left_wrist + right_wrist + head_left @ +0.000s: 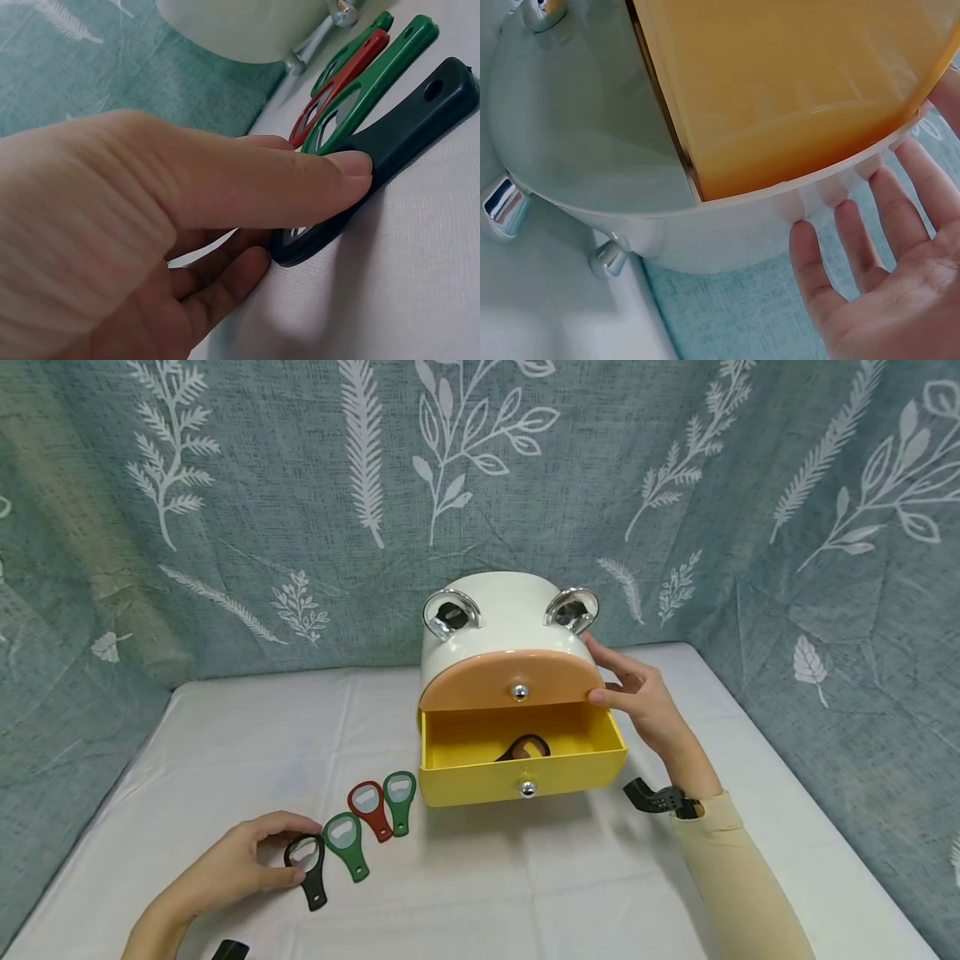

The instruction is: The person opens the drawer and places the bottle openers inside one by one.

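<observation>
Nearest me, my left hand [243, 864] pinches a black bottle opener [315, 891]: the thumb lies over its neck and the fingers meet the far edge of its ring. The opener's long axis runs from the ring, on the far side, down to the handle, which points back toward me and a little to the right. Whether it is clear of the white tablecloth [480, 902] or touching it, I cannot tell.

Just beside its ring, to the right, lies a green bottle opener [354, 862], its handle also toward me. Beyond that, further right, are a red bottle opener [379, 827] and a second green opener [401, 820], side by side. My left hand is the nearer one to all of these.

The yellow drawer [476, 788] stands pulled out to the right of the row, well apart from my left grip and farther from me, so the way from that grip to it runs rightward and away, past the other three. Inside it rests another black opener [514, 747].

At the drawer's right, my right hand [647, 700] grasps nothing; its fingers are spread along the side of the white frog-faced chest [502, 606], thumb at the front edge beside the orange upper drawer [480, 683]. Farthest back hangs a teal leaf-print curtain [300, 502].
</observation>
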`<state>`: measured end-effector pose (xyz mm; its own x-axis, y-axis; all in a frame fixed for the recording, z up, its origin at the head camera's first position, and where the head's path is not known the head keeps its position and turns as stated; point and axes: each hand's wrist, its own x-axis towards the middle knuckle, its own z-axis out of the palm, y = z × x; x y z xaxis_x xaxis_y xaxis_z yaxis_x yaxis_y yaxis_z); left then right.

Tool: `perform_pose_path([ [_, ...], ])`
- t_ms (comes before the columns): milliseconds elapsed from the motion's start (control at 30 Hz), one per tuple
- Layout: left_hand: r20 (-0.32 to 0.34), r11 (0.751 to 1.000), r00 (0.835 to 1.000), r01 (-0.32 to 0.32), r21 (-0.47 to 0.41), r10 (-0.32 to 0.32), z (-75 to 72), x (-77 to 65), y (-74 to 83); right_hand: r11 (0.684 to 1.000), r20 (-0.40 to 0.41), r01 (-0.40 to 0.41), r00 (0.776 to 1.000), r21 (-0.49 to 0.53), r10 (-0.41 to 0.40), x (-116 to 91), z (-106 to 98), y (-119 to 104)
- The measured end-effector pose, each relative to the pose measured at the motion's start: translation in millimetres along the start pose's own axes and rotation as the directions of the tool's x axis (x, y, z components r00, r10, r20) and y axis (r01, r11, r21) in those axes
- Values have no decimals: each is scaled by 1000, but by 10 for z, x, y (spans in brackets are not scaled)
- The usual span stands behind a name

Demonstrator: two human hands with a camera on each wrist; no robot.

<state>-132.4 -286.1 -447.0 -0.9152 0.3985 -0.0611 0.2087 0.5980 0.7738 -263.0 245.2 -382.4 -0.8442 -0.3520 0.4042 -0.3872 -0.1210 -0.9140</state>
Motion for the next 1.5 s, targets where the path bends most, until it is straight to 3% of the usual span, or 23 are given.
perform_pose_path([
  [367, -4, 997, 998, -70, -8, 70, 13, 7, 14, 1000, -2, -1, 1000, -2, 1, -5, -6, -5],
  [700, -72, 996, 993, -93, -8, 92, 53, 26, 9, 1000, 2, 1, 1000, 3, -1, -1, 0, -12],
  [800, -66, 994, 995, -78, -80, 73, 63, 33, 8, 1000, 0, -2, 1000, -3, 2, 0, 0, -10],
  [933, -8, 988, 1000, -18, -152, 17, 55, 29, 11, 1000, 2, -4, 1000, -8, 4, 4, 0, -6],
  [1200, 57, 983, 998, 19, -182, -9, 41, 16, 12, 1000, 3, -3, 1000, -9, 3, 11, -1, -1],
  [1500, 34, 987, 999, -1, -158, 7, 47, 12, 24, 1000, 6, 2, 1000, -2, -2, 6, 3, -5],
])
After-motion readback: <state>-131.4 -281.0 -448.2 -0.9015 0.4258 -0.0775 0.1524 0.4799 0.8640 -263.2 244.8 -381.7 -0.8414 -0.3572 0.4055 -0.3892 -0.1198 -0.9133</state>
